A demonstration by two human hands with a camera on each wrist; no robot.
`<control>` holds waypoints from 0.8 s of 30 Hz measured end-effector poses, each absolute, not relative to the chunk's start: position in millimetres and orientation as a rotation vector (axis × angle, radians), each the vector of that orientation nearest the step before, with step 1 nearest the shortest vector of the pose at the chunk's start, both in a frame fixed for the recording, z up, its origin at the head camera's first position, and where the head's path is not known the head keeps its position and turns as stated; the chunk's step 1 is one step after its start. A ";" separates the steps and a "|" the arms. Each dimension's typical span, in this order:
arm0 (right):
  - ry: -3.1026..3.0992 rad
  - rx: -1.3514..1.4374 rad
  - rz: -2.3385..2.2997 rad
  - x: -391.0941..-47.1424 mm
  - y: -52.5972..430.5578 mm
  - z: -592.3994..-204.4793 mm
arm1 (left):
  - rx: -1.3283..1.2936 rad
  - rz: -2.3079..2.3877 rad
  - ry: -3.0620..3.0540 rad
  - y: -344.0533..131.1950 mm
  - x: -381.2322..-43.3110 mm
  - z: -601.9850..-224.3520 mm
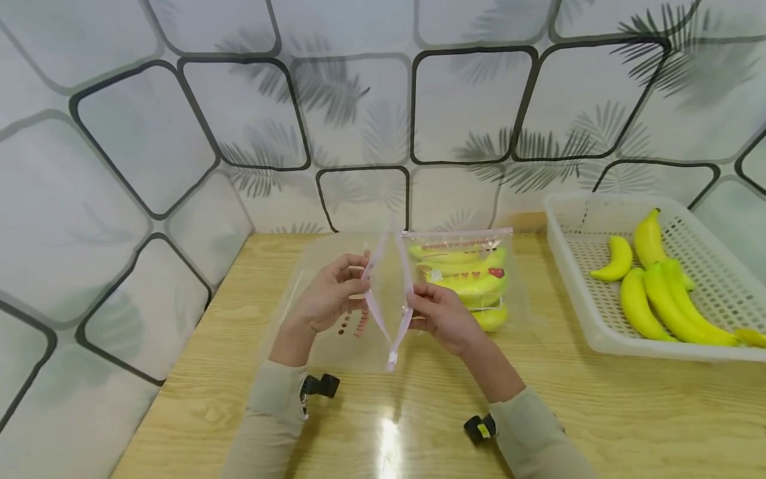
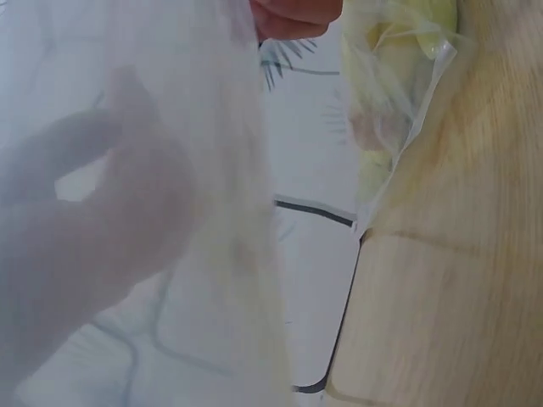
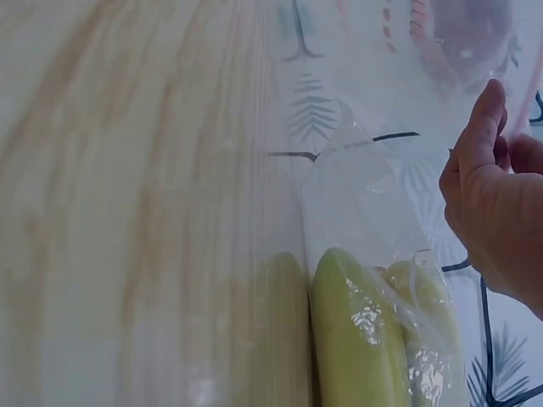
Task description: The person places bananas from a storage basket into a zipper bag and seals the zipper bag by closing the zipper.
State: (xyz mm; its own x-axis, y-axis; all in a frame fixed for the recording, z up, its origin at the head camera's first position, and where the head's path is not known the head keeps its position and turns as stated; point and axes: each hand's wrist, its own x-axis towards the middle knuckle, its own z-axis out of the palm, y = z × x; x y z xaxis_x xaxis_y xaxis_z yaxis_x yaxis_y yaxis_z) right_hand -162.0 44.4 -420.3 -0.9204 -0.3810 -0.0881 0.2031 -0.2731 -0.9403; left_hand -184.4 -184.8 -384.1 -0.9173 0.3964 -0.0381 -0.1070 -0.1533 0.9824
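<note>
Between the two hands stands a translucent slider zip bag, its pink-edged mouth spread apart. My left hand pinches the left rim with thumb and fingers. The opposite rim is pinched by my right hand, also seen in the right wrist view. A white slider sits at the near end of the mouth. Brown and red print shows on the bag's left part. Just behind my right hand lies another pink-topped zip bag with several yellow bananas inside; they also show in the right wrist view.
A white perforated basket stands on the right of the wooden table, with several loose bananas in it. Patterned wall covering rises behind the table and along its left side.
</note>
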 end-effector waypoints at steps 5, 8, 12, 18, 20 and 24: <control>1.702 -0.060 -2.317 -164.8 47.2 -419.3 | 0.279 2.142 2.029 -184.2 -178.8 -374.4; 1.808 -0.023 -2.307 -165.2 45.5 -418.1 | 0.322 2.019 2.380 -178.0 -170.1 -364.4; 1.906 -0.075 -2.230 -161.0 39.3 -416.8 | 0.462 1.631 3.028 -159.9 -153.1 -352.4; 1.902 -0.116 -2.137 -155.8 31.3 -416.9 | 0.773 0.960 3.756 -134.4 -139.6 -345.3; 1.881 -0.097 -2.132 -156.1 32.4 -417.9 | 0.872 0.843 3.892 -133.5 -137.3 -342.3; 1.799 -0.032 -2.152 -158.8 38.9 -422.4 | 0.969 0.953 3.995 -142.5 -133.9 -335.4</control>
